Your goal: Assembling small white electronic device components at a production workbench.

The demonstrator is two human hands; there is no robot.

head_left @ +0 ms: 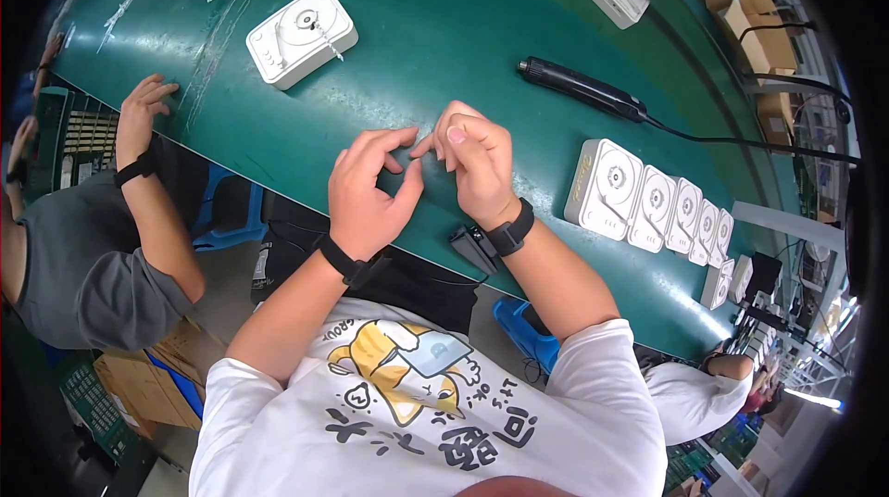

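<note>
Seen from above, a person's left hand (368,191) and right hand (477,159) meet fingertip to fingertip over a green worktable (444,43), pinching something too small to make out, perhaps a tiny part. A white boxy device (301,36) with a round dial lies well beyond the hands, a black corded tool (582,88) to their right. A row of white devices (653,205) stands along the near right edge.
</note>
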